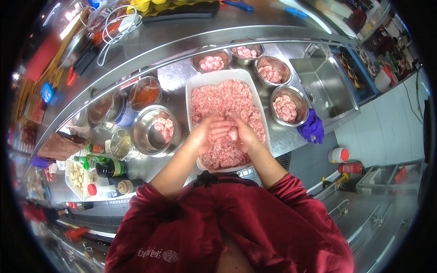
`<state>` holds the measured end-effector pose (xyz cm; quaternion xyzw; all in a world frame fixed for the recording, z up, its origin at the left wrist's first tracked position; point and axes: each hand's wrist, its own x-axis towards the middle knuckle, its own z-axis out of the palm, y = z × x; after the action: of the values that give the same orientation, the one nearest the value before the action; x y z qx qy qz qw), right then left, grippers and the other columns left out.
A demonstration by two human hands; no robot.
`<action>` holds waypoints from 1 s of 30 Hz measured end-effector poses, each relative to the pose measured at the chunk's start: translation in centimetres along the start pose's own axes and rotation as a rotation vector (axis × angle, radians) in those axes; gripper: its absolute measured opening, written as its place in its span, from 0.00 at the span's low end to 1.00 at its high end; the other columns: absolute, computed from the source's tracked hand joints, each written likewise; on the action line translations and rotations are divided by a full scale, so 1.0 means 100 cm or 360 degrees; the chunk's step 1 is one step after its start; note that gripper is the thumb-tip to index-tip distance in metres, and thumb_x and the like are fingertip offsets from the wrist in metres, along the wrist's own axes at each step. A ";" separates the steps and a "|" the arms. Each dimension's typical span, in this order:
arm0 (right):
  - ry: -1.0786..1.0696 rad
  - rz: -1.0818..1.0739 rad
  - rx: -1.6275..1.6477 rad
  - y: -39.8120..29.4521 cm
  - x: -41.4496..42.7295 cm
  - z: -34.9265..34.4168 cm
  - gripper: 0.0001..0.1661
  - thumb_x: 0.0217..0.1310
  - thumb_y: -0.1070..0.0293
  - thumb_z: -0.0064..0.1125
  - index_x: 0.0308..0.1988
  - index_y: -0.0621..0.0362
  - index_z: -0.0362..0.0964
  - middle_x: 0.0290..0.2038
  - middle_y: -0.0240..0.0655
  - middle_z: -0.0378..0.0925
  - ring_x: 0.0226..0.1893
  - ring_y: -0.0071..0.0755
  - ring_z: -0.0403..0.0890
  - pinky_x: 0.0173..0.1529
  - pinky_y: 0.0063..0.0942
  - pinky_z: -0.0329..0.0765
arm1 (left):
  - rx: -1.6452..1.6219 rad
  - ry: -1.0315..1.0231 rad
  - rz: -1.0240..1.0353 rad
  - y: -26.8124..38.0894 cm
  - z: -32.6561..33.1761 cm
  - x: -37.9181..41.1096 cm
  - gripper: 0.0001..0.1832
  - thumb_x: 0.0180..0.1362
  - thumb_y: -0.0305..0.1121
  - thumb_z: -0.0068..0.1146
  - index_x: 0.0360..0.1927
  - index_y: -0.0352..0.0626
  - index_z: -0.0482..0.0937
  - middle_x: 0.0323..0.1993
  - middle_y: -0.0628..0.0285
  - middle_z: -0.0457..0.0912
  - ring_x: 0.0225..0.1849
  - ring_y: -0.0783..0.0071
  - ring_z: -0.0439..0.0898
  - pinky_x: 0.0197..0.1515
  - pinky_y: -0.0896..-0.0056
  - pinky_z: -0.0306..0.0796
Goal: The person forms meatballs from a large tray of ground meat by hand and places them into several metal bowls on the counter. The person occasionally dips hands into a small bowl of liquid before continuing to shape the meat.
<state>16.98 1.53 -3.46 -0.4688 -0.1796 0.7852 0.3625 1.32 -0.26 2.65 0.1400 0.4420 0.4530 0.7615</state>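
A white plastic tub [189,102] full of raw minced meat [222,92] stands right in front of me. My left hand [209,131] and my right hand [245,133] are cupped together above the meat. Between them shows a small ball of minced meat [233,134], partly covered by the fingers. The left fingers are blurred and stretch across towards the right palm. To the left of the tub, a large steel pot [141,131] holds several meatballs [164,128] against its right side.
Steel bowls of meatballs [212,63] [244,52] [269,73] [285,108] ring the tub's far and right sides. Purple gloves [311,127] lie by a sink [321,85]. At left are a film-covered container [121,144], bottles [111,168] and a raised shelf edge [164,54].
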 end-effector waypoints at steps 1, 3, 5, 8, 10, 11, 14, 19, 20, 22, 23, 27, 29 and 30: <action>-0.0011 0.0010 -0.0040 -0.001 -0.003 0.002 0.23 0.67 0.46 0.45 0.43 0.55 0.72 0.29 0.33 0.76 0.29 0.25 0.75 0.31 0.25 0.71 | -0.0088 -0.0070 -0.0001 0.000 -0.019 0.007 0.11 0.65 0.43 0.46 0.33 0.49 0.72 0.23 0.68 0.72 0.25 0.75 0.71 0.30 0.72 0.66; -0.0184 -0.0035 -0.0299 -0.001 -0.001 0.010 0.32 0.67 0.39 0.40 0.47 0.57 0.72 0.27 0.33 0.72 0.24 0.26 0.73 0.27 0.24 0.69 | -0.0156 -0.0059 0.0067 -0.018 -0.071 0.040 0.14 0.66 0.45 0.44 0.41 0.46 0.73 0.27 0.65 0.75 0.28 0.73 0.74 0.36 0.69 0.69; -0.0269 -0.0146 -0.0648 -0.010 -0.016 0.034 0.42 0.65 0.31 0.33 0.48 0.61 0.73 0.37 0.44 0.78 0.30 0.33 0.79 0.36 0.25 0.78 | -0.0107 0.0174 0.0006 -0.025 -0.055 0.035 0.15 0.66 0.46 0.42 0.42 0.45 0.73 0.27 0.66 0.73 0.28 0.74 0.72 0.37 0.69 0.69; -0.0205 -0.0223 -0.0752 -0.020 -0.031 0.048 0.49 0.63 0.28 0.31 0.57 0.65 0.64 0.41 0.47 0.78 0.35 0.35 0.81 0.42 0.24 0.79 | -0.0210 0.0056 -0.0253 -0.029 -0.041 0.022 0.11 0.65 0.42 0.46 0.34 0.46 0.72 0.21 0.70 0.69 0.23 0.79 0.68 0.29 0.75 0.64; -0.0169 -0.0170 -0.0719 -0.031 -0.033 0.037 0.46 0.64 0.29 0.34 0.54 0.63 0.67 0.41 0.44 0.79 0.38 0.34 0.81 0.47 0.28 0.77 | -0.0058 -0.0093 -0.0278 -0.027 -0.056 0.025 0.14 0.65 0.44 0.47 0.38 0.44 0.73 0.23 0.68 0.71 0.25 0.77 0.70 0.31 0.76 0.66; -0.0095 -0.0229 -0.0648 -0.027 -0.021 0.020 0.43 0.64 0.32 0.37 0.53 0.64 0.68 0.39 0.43 0.78 0.35 0.33 0.80 0.44 0.27 0.77 | 0.0019 -0.0171 -0.0294 -0.027 -0.060 0.028 0.16 0.65 0.45 0.47 0.39 0.42 0.74 0.25 0.67 0.72 0.26 0.76 0.71 0.32 0.76 0.67; 0.0149 -0.0369 -0.0334 -0.012 -0.002 -0.007 0.35 0.66 0.39 0.44 0.47 0.64 0.70 0.36 0.41 0.78 0.34 0.30 0.79 0.43 0.28 0.76 | 0.0428 -0.0061 0.0015 -0.019 -0.028 0.017 0.17 0.64 0.46 0.50 0.44 0.42 0.75 0.32 0.64 0.78 0.30 0.79 0.74 0.29 0.80 0.67; -0.0211 0.0046 0.0154 0.002 -0.017 0.005 0.36 0.66 0.36 0.40 0.44 0.61 0.71 0.39 0.36 0.77 0.42 0.31 0.76 0.45 0.33 0.74 | 0.0610 -0.0402 0.0720 -0.006 0.008 -0.001 0.24 0.68 0.50 0.41 0.54 0.41 0.73 0.52 0.56 0.77 0.54 0.69 0.75 0.51 0.67 0.69; -0.0101 -0.0004 0.0012 0.000 -0.018 0.008 0.37 0.65 0.35 0.38 0.45 0.61 0.71 0.41 0.35 0.77 0.43 0.31 0.76 0.46 0.32 0.74 | 0.0787 -0.0390 0.0861 -0.004 -0.005 0.011 0.28 0.69 0.52 0.34 0.56 0.40 0.72 0.54 0.54 0.75 0.56 0.64 0.73 0.58 0.60 0.65; -0.0260 -0.0046 -0.0078 -0.011 -0.027 0.021 0.39 0.67 0.35 0.36 0.49 0.63 0.71 0.49 0.37 0.74 0.50 0.34 0.74 0.53 0.31 0.70 | 0.0313 -0.0207 0.0357 -0.004 -0.028 0.019 0.28 0.70 0.52 0.31 0.54 0.39 0.72 0.53 0.54 0.75 0.55 0.63 0.74 0.59 0.58 0.64; -0.0334 -0.0066 -0.0117 -0.016 -0.031 0.027 0.40 0.67 0.36 0.35 0.51 0.64 0.70 0.53 0.37 0.73 0.53 0.35 0.72 0.57 0.31 0.68 | 0.0077 -0.0112 0.0105 -0.006 -0.035 0.023 0.28 0.70 0.52 0.30 0.53 0.38 0.73 0.52 0.53 0.76 0.54 0.62 0.74 0.59 0.57 0.64; -0.0549 -0.0555 -0.0133 -0.019 -0.027 0.039 0.35 0.70 0.43 0.37 0.55 0.66 0.68 0.55 0.45 0.73 0.59 0.38 0.70 0.66 0.33 0.59 | -0.0197 0.0019 -0.0350 -0.023 -0.032 0.017 0.21 0.66 0.50 0.41 0.39 0.43 0.75 0.36 0.58 0.78 0.37 0.65 0.78 0.43 0.62 0.71; -0.0280 -0.0649 -0.0117 -0.020 -0.014 0.024 0.36 0.70 0.43 0.36 0.55 0.65 0.68 0.54 0.43 0.74 0.59 0.38 0.70 0.66 0.35 0.57 | -0.0207 -0.0338 -0.0483 -0.036 -0.058 0.036 0.17 0.64 0.49 0.47 0.32 0.48 0.75 0.27 0.66 0.78 0.29 0.73 0.75 0.32 0.71 0.68; -0.0041 -0.0545 -0.0122 -0.015 -0.008 0.016 0.32 0.70 0.44 0.38 0.53 0.62 0.69 0.48 0.41 0.78 0.53 0.37 0.74 0.61 0.36 0.65 | -0.0116 -0.0318 -0.0482 -0.036 -0.050 0.036 0.16 0.64 0.49 0.48 0.31 0.48 0.75 0.26 0.67 0.78 0.28 0.74 0.75 0.31 0.73 0.67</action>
<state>16.38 2.00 -1.25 -0.4348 -0.2912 0.7105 0.4705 0.10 -0.19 -4.37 0.0886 0.3635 0.3325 0.8657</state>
